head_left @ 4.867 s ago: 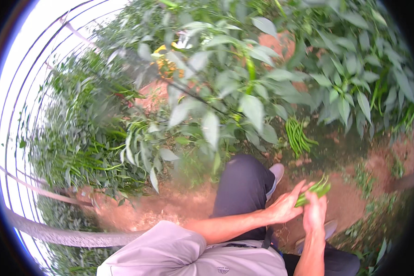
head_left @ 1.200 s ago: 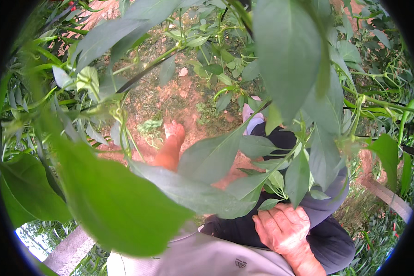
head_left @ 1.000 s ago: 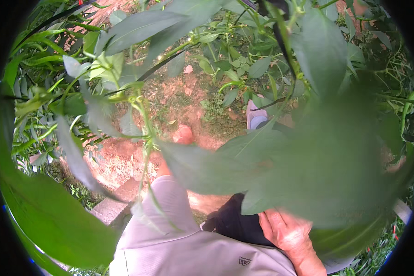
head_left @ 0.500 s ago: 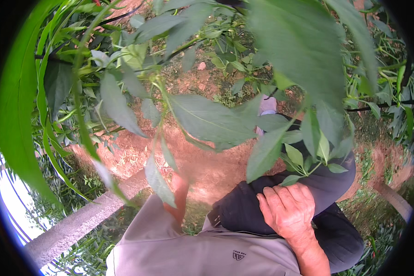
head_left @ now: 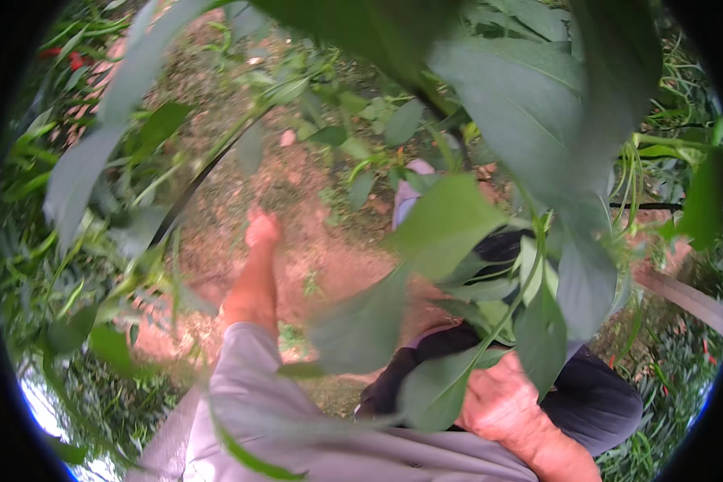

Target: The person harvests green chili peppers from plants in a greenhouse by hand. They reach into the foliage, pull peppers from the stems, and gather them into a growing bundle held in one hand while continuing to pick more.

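Note:
My left hand [head_left: 263,229] reaches forward over bare reddish soil [head_left: 329,265], the arm stretched out from a grey sleeve. It is small and blurred, and I see nothing held in it; its finger pose does not show. My right hand [head_left: 498,394] rests on my bent leg in dark trousers [head_left: 598,402]. Green leaves [head_left: 450,386] of a pepper plant hang in front of it and hide its fingers. Large leaves [head_left: 514,112] fill the upper right, very close to me and partly blurred.
Red peppers [head_left: 74,61] show among plants at the upper left. A dark line [head_left: 189,193] slants across the left side. Pale posts stand at the lower left [head_left: 169,422] and right [head_left: 687,297]. My light-coloured shoe [head_left: 407,197] shows beyond the leaves.
My left hand has moved forward from beside my body, out over the soil. The view has shifted, and leaves now cover the fingers of my right hand, which stays on my leg.

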Demonstrator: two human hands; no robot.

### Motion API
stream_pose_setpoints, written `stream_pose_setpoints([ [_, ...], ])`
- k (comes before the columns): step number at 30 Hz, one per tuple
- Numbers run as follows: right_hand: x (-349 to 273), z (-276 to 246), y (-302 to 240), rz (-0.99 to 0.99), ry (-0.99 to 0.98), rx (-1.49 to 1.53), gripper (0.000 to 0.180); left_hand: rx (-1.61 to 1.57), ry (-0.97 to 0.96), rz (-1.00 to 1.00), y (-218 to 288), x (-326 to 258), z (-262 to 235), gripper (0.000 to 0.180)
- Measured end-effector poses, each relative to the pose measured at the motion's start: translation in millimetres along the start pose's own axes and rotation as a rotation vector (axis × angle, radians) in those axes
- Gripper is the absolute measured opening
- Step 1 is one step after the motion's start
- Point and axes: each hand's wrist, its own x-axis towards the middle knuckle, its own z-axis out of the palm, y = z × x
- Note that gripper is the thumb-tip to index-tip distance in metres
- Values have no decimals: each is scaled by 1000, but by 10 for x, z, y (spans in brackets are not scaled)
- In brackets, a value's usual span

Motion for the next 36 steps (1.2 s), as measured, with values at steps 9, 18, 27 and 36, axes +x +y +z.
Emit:
stream_pose_setpoints([
  [9,259,308,-67,79,-38,204,21,-73,87,-80,-574,1030,708,66],
  [18,295,188,-175,26,-160,24,18,-505,306,-220,-332,230,446,54],
  [27,192,154,-190,0,-166,-35,18,-299,232,222,1444,-643,767,69],
  [36,135,106,-117,31,-111,5,19,-548,284,187,1734,-374,842,66],
])
